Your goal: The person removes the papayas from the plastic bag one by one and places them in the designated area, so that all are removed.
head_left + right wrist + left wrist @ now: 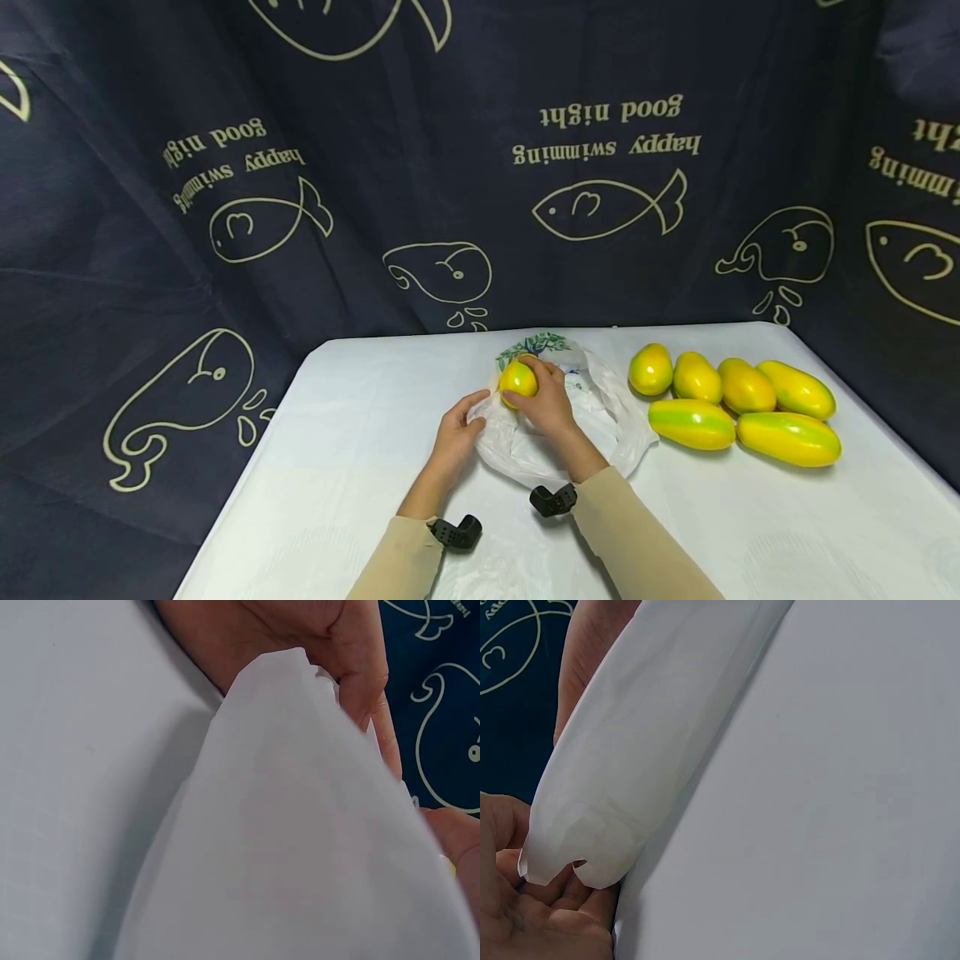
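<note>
My right hand (546, 398) holds a smooth yellow papaya-like fruit (517, 380) over the mouth of a white plastic bag (495, 450), close to its far left side. Thumb and fingers lie on either side of the fruit. My left hand (454, 432) grips the bag's left rim; in the left wrist view the bag's edge (592, 855) runs between that hand's thumb and fingers. The bag lies open on the table, crumpled, with a green tree print at its far side. In the right wrist view the bag wall (300, 825) hides most of the fruit.
To the right of the bag, several yellow-green fruits (789, 438) lie in two rows on the white tablecloth (360, 417). The nearest fruit (692, 424) is close to the bag's right edge. A dark curtain (450, 208) with fish drawings hangs behind the table.
</note>
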{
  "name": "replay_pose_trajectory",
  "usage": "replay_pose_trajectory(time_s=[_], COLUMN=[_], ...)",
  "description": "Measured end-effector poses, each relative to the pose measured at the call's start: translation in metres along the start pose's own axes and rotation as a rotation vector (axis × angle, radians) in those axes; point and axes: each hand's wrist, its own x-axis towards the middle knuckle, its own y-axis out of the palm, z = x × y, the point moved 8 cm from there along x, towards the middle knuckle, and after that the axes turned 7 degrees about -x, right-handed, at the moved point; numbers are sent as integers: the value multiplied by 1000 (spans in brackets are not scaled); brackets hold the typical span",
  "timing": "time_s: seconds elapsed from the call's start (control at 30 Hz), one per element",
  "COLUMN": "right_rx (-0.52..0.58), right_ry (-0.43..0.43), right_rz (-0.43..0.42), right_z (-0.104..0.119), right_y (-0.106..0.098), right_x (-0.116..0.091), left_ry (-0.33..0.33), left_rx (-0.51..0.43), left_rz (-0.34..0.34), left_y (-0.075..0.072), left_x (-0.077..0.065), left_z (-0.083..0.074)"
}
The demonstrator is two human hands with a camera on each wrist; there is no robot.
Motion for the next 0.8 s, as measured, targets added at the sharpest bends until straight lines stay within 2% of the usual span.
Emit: replay_pose_trajectory(time_s=[0.53, 0.8], right_rx=[78, 211], right_ry=[-11, -53], right_rz=[1, 2], right_z=[-5, 2], right_y=[0, -14], right_x=[-1, -9], left_ry=[-19, -21], left_rx=[-6, -13], left_rz=[-10, -9], left_y=[1, 2], left_x=[-1, -2], left_z=[-1, -6])
